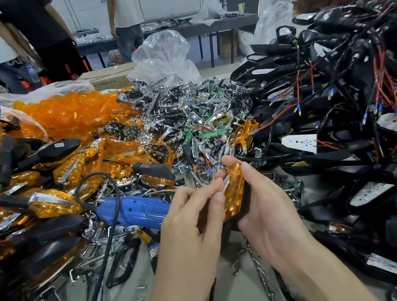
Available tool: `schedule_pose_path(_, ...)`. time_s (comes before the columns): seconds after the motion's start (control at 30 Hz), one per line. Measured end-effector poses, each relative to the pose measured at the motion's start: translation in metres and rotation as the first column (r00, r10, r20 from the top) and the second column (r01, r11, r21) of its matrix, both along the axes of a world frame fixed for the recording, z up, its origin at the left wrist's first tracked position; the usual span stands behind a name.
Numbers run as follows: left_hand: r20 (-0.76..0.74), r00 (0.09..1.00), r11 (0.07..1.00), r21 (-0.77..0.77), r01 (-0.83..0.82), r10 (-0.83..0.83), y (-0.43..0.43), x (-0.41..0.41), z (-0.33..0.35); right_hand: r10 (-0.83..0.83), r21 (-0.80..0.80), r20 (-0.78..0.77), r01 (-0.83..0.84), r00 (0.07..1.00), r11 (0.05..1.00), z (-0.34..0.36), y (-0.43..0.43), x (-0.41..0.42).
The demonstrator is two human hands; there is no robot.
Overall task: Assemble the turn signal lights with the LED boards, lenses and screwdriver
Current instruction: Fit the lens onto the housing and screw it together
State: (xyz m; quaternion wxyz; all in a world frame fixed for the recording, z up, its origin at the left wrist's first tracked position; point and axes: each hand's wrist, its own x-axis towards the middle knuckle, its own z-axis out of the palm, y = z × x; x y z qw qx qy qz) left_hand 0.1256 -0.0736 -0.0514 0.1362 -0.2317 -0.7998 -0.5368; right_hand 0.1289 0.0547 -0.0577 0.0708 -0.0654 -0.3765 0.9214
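Both hands meet low over the grey worktop [241, 297]; the grip of the right hand [263, 205] curls round a turn signal [235, 191], glossy amber lens on a black shell; the left hand [196, 212] pinches its slim chrome strip [225, 183]; a blue plastic screwdriver [134, 211] lies just left; wired black housings [336, 85] heap on the right.

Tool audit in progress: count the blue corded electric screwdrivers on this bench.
1. The blue corded electric screwdriver lies amid loose parts, just left of the left hand, its black cable looping up behind it. Others may be buried under the heaps.
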Motion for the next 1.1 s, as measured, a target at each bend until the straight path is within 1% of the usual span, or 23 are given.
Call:
schedule_pose_path(0.13, 0.002, 1.0, 1.0, -0.012, -0.002, 0.002, -0.001, 0.0, -0.001, -0.003, 0.022, -0.001, 0.003, 1.0, 1.0, 0.0, 0.0, 0.001)
schedule_pose_path(0.2, 0.011, 1.0, 0.999, -0.024, 0.022, -0.022, -0.001, 0.0, -0.001, -0.008, 0.072, -0.01, 0.009, 1.0, 0.997, 0.002, -0.001, 0.001)
schedule_pose_path(0.3, 0.105, 0.988, 0.993, 0.042, 0.113, -0.117, 0.0, 0.0, 0.0, -0.037, 0.144, -0.029, 0.041, 0.999, 0.989, 0.002, -0.003, 0.002)
schedule_pose_path(0.4, 0.239, 0.953, 0.973, 0.179, 0.144, -0.185, -0.003, -0.003, 0.001, -0.036, 0.063, 0.016, 0.035, 0.999, 0.997, 0.004, 0.001, 0.001)
schedule_pose_path(0.47, 0.257, 0.943, 0.967, 0.195, 0.161, -0.209, -0.006, -0.005, 0.001, -0.029, 0.022, 0.055, 0.028, 0.998, 0.999, 0.004, 0.005, 0.0)
schedule_pose_path(0.6, 0.213, 0.959, 0.982, 0.069, 0.177, -0.188, -0.006, -0.005, -0.003, -0.055, -0.033, 0.11, 0.059, 0.992, 0.998, 0.002, 0.009, -0.002)
schedule_pose_path(0.8, 0.101, 0.983, 0.984, -0.082, 0.16, -0.152, 0.0, -0.003, -0.009, -0.063, -0.052, 0.124, 0.069, 0.99, 0.996, 0.002, 0.01, -0.003)
schedule_pose_path(1.1, -0.009, 0.995, 0.982, -0.163, 0.092, -0.095, 0.001, 0.0, -0.01, -0.038, -0.023, 0.101, 0.041, 0.994, 0.999, 0.003, 0.007, 0.001)
